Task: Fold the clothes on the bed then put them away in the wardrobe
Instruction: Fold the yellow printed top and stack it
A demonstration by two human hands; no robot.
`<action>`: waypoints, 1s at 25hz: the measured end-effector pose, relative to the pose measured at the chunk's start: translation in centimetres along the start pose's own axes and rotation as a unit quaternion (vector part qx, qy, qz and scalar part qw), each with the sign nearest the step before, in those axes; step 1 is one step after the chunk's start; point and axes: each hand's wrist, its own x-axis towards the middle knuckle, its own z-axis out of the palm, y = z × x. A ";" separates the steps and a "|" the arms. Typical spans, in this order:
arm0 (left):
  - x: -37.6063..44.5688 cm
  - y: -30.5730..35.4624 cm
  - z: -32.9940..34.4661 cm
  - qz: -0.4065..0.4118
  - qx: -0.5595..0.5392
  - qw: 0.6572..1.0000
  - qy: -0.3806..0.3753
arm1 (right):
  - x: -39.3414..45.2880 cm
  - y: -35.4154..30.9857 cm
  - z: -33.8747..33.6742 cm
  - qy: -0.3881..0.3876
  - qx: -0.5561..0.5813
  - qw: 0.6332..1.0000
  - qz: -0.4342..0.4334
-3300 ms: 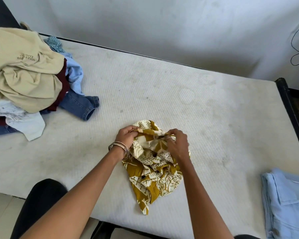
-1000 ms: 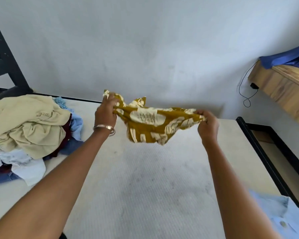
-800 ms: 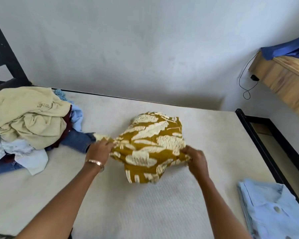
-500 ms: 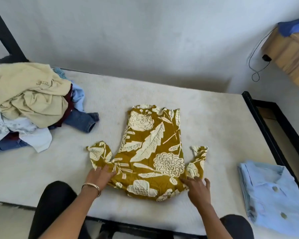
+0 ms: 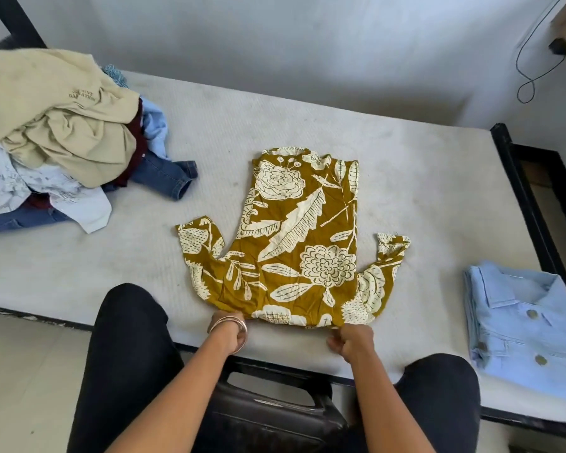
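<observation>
We see the mustard floral top spread flat on the bare white mattress, near the middle of the bed and close to its near edge. Its long axis runs from us toward the far wall: the shoulders and neck end lie nearest us, the hem points away toward the wall, and both short sleeves stick out to the sides, the right one partly folded on itself. Our left hand, with metal bangles at the wrist, meets the near edge of the top on its left side; its fingers are hidden under the wrist and cloth, so we cannot tell how they lie. Our right hand has curled fingers that pinch the near edge on the right side. A heap of unfolded clothes sits at the far left of the mattress, well apart from the top. A folded light blue shirt lies at the right edge.
</observation>
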 end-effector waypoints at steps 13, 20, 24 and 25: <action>-0.7 1.0 1.7 0.262 0.182 0.944 -0.083 | -2.3 0.4 3.0 -0.011 -0.409 0.856 -0.315; -1.4 2.3 3.9 0.248 0.253 0.930 -0.098 | -5.3 -2.0 2.7 -0.085 -0.029 0.927 -0.364; -3.1 2.7 4.4 0.227 -0.056 0.954 -0.186 | -5.1 -3.6 3.2 -0.197 0.066 0.959 -0.194; -3.3 2.8 4.3 0.218 -0.119 0.952 -0.179 | -4.8 -3.5 2.9 -0.216 0.067 0.962 -0.153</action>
